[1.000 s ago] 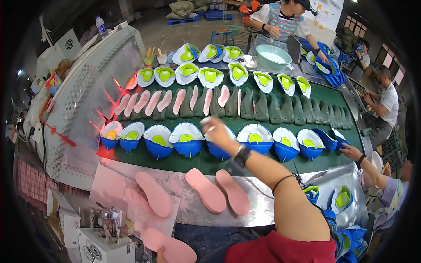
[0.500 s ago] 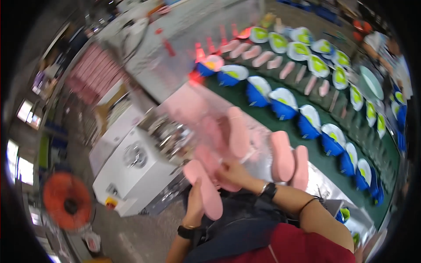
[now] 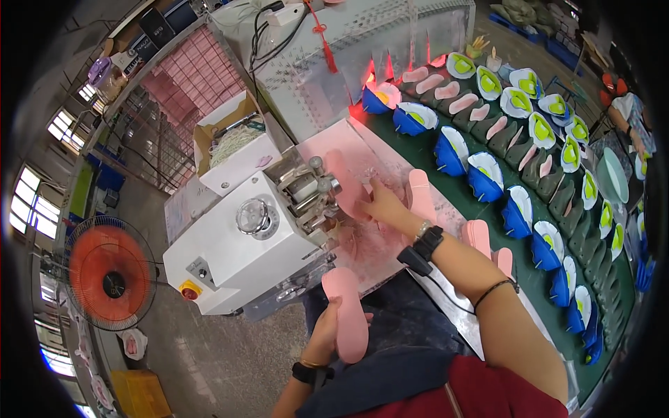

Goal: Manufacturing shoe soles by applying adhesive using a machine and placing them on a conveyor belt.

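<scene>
My left hand (image 3: 323,336) is closed around pink insoles (image 3: 350,317), held upright close to my body. My right hand (image 3: 390,207) pinches another pink insole (image 3: 341,174) by its near side, out over the dusty table. That insole lies alongside the metal rollers (image 3: 306,191) of a white machine (image 3: 233,244); whether its edge is between them I cannot tell. To the right of my right hand, pink insoles (image 3: 421,198) stand on the table, with a stacked bundle (image 3: 477,237) nearer to me.
A green conveyor (image 3: 446,188) at right carries blue-and-white shoe uppers (image 3: 486,177), dark foot forms (image 3: 509,139) and more insoles. An orange fan (image 3: 111,275) stands at left. Behind the machine is a carton of cords (image 3: 233,143). A co-worker (image 3: 631,122) is at far right.
My right hand has moved forward from beside my left hand to the machine's rollers, with an insole in it. The left hand still holds its insoles. The view has shifted and sharpened.
</scene>
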The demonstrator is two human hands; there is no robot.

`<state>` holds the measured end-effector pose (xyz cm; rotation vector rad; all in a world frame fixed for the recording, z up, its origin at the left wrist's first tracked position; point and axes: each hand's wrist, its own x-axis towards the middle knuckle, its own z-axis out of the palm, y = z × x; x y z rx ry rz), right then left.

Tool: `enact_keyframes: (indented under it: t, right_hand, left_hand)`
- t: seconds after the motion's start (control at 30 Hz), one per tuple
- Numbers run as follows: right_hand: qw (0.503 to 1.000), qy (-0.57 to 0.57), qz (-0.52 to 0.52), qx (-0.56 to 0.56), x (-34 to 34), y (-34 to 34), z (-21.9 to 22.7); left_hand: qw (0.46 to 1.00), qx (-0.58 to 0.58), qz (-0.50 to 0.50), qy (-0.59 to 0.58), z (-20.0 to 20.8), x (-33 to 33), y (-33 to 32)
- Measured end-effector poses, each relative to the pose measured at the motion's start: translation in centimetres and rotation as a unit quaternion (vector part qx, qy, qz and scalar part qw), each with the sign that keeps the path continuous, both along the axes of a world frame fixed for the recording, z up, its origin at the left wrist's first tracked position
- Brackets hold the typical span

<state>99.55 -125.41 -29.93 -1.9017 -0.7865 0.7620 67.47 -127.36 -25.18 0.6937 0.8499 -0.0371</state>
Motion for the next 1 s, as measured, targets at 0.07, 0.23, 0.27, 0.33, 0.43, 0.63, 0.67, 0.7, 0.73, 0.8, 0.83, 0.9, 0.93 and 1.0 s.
enact_keyframes:
  t: [0.07, 0.23, 0.27, 0.33, 0.43, 0.63, 0.67, 0.7, 0.73, 0.8, 0.83, 0.9, 0.93, 1.0]
  right_hand:
    - [0.989, -0.149, -0.006, 0.012, 0.6, -1.6, 0.6]
    - [0.948, -0.311, -0.039, 0.045, 1.4, -2.3, 0.7]
    - [0.957, -0.284, -0.048, 0.038, 1.2, -1.7, 0.4]
    - [0.977, -0.200, -0.068, 0.030, 0.7, 0.1, -0.2]
    - [0.992, -0.084, -0.092, 0.014, 0.0, 2.9, -1.4]
    - [0.990, -0.074, -0.120, 0.029, 0.8, 6.0, -2.2]
    - [0.986, -0.030, -0.143, 0.084, 1.3, 5.5, -2.0]
    - [0.975, 0.003, -0.165, 0.148, 1.8, 5.0, -1.7]
    - [0.964, 0.048, -0.196, 0.172, 2.4, 4.1, -1.3]
    - [0.937, 0.097, -0.215, 0.258, 4.1, -0.1, -0.6]
    - [0.922, 0.118, -0.242, 0.279, 5.4, -3.6, -0.2]
    - [0.912, 0.075, -0.310, 0.259, 8.5, -11.7, 0.3]
    - [0.901, 0.040, -0.327, 0.282, 9.8, -16.7, 0.3]
    - [0.881, -0.021, -0.418, 0.221, 12.8, -26.5, 0.3]
  left_hand:
    - [1.000, -0.002, 0.005, 0.006, 0.3, 0.0, 0.7]
    - [1.000, -0.012, -0.001, 0.006, 0.1, 0.1, 1.5]
    - [1.000, -0.014, 0.012, -0.006, 0.0, 0.0, 1.5]
    - [0.999, -0.011, 0.039, -0.027, -0.1, -0.4, 1.2]
    - [0.996, 0.015, 0.082, -0.029, 0.1, -1.3, 1.1]
    - [0.991, 0.015, 0.129, -0.019, -0.3, -2.4, 0.7]
    - [0.993, 0.022, 0.117, -0.006, -0.6, -2.5, 0.6]
    - [0.995, 0.018, 0.100, -0.018, -0.9, -2.4, 0.5]
    - [0.994, 0.008, 0.079, -0.074, -1.3, -2.2, 0.3]
    - [0.987, 0.145, 0.057, -0.039, -1.8, -1.9, 0.0]
    - [0.978, 0.203, 0.032, -0.019, -2.0, -1.6, -0.2]
    - [0.985, 0.162, 0.028, -0.042, -2.3, -0.4, -0.2]
    - [0.965, 0.180, -0.099, -0.161, -2.1, 0.1, 0.6]
    - [0.998, -0.027, -0.018, -0.059, -2.5, 2.0, 0.6]
